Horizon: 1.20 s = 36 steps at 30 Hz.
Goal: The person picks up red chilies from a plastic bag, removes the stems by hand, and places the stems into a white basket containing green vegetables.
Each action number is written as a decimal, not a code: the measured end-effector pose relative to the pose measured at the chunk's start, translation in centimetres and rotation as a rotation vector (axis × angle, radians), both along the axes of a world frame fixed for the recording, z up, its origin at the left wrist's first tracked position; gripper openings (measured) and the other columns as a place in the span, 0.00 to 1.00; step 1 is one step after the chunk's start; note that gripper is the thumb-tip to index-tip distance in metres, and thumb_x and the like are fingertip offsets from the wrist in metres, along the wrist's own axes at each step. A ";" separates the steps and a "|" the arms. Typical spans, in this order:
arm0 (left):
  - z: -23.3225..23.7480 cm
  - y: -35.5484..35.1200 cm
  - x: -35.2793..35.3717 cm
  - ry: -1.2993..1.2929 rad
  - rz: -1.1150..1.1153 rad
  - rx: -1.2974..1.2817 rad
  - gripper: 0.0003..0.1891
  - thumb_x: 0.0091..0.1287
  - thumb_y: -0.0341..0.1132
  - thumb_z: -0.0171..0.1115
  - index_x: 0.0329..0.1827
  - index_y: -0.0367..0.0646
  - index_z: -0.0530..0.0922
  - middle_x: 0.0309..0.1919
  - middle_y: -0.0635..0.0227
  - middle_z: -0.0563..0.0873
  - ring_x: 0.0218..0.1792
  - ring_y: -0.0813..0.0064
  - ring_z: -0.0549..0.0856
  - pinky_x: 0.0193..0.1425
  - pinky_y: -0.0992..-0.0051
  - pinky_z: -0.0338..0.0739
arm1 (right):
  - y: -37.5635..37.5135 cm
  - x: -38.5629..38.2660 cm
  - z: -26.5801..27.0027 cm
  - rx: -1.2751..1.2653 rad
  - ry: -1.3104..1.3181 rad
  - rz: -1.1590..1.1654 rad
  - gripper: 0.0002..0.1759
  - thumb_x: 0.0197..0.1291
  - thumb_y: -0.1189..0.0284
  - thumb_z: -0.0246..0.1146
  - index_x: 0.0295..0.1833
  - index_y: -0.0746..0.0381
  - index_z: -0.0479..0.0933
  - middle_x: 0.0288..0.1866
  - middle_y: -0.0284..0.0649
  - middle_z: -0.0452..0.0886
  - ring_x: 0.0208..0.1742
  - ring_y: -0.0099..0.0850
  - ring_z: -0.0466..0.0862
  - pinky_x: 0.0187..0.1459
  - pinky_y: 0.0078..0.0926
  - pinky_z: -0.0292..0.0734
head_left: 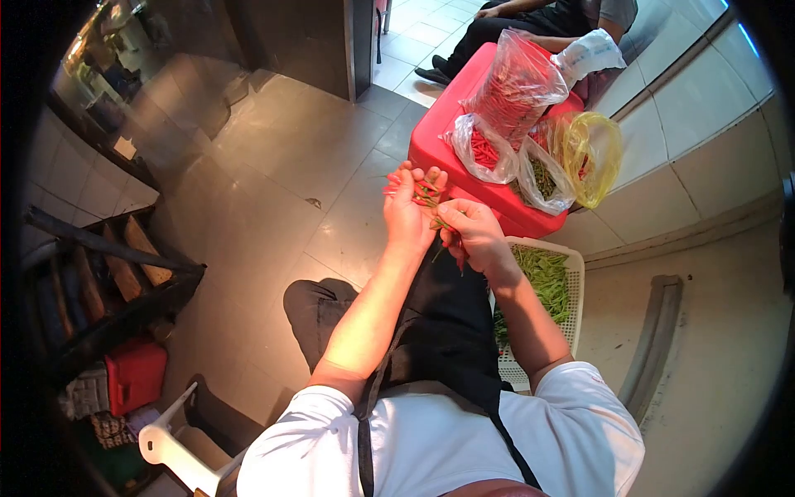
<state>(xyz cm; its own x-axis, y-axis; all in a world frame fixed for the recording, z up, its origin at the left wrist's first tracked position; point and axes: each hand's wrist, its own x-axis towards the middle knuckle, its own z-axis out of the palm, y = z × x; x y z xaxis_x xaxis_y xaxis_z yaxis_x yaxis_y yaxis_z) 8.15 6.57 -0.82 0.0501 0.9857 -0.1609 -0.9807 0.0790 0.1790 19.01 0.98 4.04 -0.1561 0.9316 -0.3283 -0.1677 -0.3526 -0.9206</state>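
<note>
My left hand (407, 207) is turned palm up, fingers curled round several red chili peppers (425, 192) with green stems. Close against it, my right hand (474, 230) pinches a few more chilies by the stems, and their red pods (460, 255) hang below the fingers. Beyond my hands, on a red plastic stool or box (435, 137), sit a large clear bag of red chilies (517, 91), a smaller bag of red chilies (483, 151), a bag holding green stems (542, 178) and a yellow plastic bag (598, 157).
Right of my lap stands a white basket (573, 306) of green vegetables (542, 286). A seated person (497, 29) is at the back. To the left are a dark rack (124, 273), a red container (135, 377) and a white plastic chair (178, 439). Tiled wall runs along the right.
</note>
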 end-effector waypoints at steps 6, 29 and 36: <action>-0.4 0.8 -2.4 -0.213 -0.137 -0.039 0.11 0.74 0.41 0.56 0.52 0.45 0.74 0.33 0.72 0.80 0.43 0.70 0.82 0.50 0.71 0.81 | 0.3 -1.2 2.7 0.222 0.104 -0.345 0.10 0.71 0.66 0.58 0.43 0.62 0.75 0.27 0.34 0.77 0.18 0.16 0.69 0.14 0.13 0.59; 3.8 3.7 19.5 0.450 -0.465 0.021 0.09 0.74 0.37 0.56 0.38 0.43 0.73 0.24 0.69 0.77 0.23 0.71 0.78 0.24 0.69 0.74 | 5.2 15.6 -1.5 0.338 0.070 -0.965 0.09 0.68 0.68 0.61 0.40 0.63 0.75 0.28 0.34 0.80 0.23 0.19 0.76 0.18 0.18 0.67; -2.3 11.0 28.3 0.870 -0.415 -0.032 0.05 0.71 0.29 0.58 0.39 0.36 0.77 0.29 0.65 0.83 0.25 0.71 0.80 0.29 0.69 0.76 | 11.5 26.4 -9.4 0.269 -0.333 -0.832 0.12 0.66 0.67 0.63 0.44 0.67 0.79 0.29 0.31 0.79 0.25 0.18 0.74 0.22 0.19 0.68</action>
<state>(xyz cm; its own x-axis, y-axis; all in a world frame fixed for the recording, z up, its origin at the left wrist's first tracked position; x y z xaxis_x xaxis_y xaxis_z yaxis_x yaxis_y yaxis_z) 36.46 17.53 -3.10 0.2444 0.9108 -0.3328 -0.3989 0.4073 0.8216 45.42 12.46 -5.39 0.6585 0.7525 0.0069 0.0165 -0.0053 -0.9998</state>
